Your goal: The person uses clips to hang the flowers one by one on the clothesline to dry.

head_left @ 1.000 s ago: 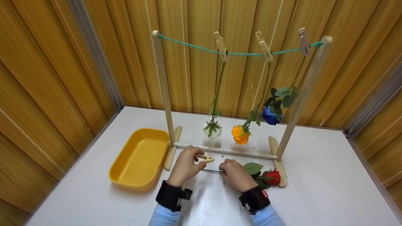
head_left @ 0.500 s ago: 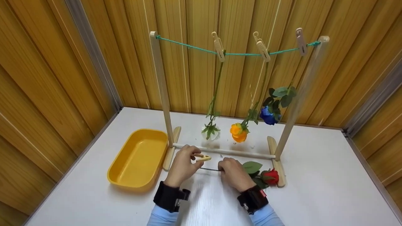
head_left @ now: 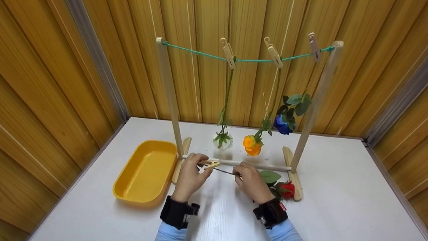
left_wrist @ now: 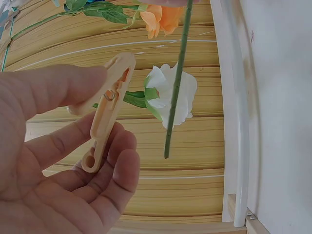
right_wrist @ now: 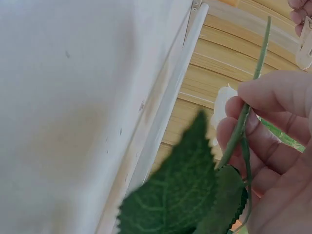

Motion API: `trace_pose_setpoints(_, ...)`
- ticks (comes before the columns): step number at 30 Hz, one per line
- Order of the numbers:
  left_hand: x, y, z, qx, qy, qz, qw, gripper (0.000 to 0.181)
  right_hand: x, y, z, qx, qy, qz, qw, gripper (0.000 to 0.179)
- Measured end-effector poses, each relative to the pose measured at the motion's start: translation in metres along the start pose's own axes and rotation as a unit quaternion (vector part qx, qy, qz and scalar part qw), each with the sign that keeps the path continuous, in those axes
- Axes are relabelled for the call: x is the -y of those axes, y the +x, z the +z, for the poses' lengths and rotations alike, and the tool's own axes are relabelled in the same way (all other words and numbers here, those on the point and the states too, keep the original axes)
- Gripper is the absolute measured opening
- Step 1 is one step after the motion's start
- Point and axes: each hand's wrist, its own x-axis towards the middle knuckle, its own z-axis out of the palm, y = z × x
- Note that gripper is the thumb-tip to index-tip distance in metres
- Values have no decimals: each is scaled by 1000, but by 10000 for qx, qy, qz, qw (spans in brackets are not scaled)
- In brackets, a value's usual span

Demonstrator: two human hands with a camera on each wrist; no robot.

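Observation:
My left hand (head_left: 191, 177) pinches a beige clothespin (left_wrist: 101, 127) between thumb and fingers. My right hand (head_left: 253, 182) grips the green stem (right_wrist: 241, 127) of a red rose (head_left: 287, 190), its bloom low by the rack's right foot. The stem's bare end points left and up towards the clothespin; in the left wrist view (left_wrist: 176, 92) a gap shows between them. Large leaves (right_wrist: 168, 187) hang below the right fingers. From a teal cord (head_left: 247, 60) hang a white rose (head_left: 223, 140), an orange rose (head_left: 252, 145) and a blue rose (head_left: 284, 125), each clipped by its stem, head down.
The cord runs between two wooden posts (head_left: 171, 97) of a rack, joined low down by a pale crossbar (head_left: 267, 166) just beyond my hands. To the left, a yellow tray (head_left: 147, 174) stands on the white table (head_left: 347, 190). Wood-patterned panels (head_left: 207, 90) enclose the back and sides.
Both hands have risen slightly. The rose's stem, nearly level before, now slopes up to the left, its end nearer the clothespin. The view has shifted slightly.

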Motion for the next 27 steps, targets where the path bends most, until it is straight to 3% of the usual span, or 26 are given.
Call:
trace_pose_setpoints(8, -3, 4, 2, -290, -308, 91, 9991, 31, 0, -1, -2, -415, 159, -134, 9989, 18)
trace_pose_setpoints(14, -7, 6, -3, -414, -753, -108, 9962, 40, 3, 0, -5, -745, 397, -224, 9962, 19)
trace_pose_setpoints(22, -11, 10, -17, -599, -1252, -275, 9899, 45, 8, 9, -12, -959, 502, -269, 9938, 17)
trace_pose_setpoints(27, -20, 25, -34, -563, -1336, -133, 9893, 43, 12, 18, -19, -1127, 612, -246, 9914, 15)
